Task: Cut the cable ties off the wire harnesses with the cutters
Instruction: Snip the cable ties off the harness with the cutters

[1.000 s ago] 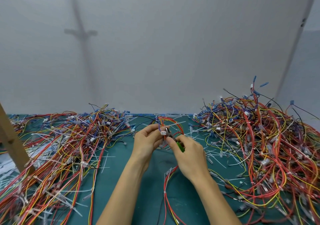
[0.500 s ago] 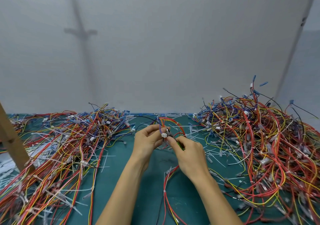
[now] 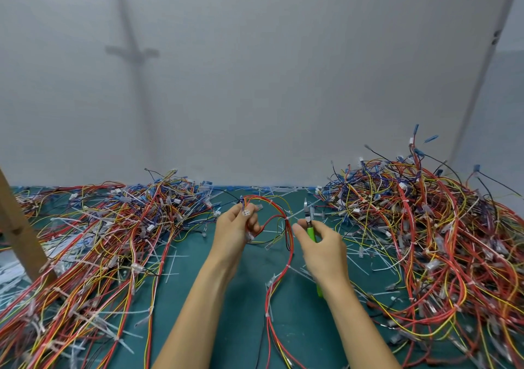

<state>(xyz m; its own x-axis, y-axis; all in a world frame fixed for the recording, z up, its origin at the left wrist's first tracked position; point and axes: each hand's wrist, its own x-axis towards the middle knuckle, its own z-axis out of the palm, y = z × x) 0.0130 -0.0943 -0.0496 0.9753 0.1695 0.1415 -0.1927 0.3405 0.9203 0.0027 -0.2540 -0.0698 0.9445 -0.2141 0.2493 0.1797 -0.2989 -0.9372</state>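
Over the middle of the green mat (image 3: 297, 326), a red-and-yellow wire harness (image 3: 290, 251) loops upward, a white cable tie (image 3: 287, 219) on its right bend. My left hand (image 3: 235, 228) pinches the harness near its connectors (image 3: 246, 212), I judge to steady the loop, while my right hand (image 3: 324, 245) is wrapped round the green-handled cutters (image 3: 309, 221), tips up just beside that tie. Tangled harness piles (image 3: 425, 226) flank the mat; a plain white wall (image 3: 283, 85) rises behind.

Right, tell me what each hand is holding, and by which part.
Left hand grips the red-and-yellow wire harness at its white plastic connector end. Right hand grips the green-handled metal cutters by the handles.
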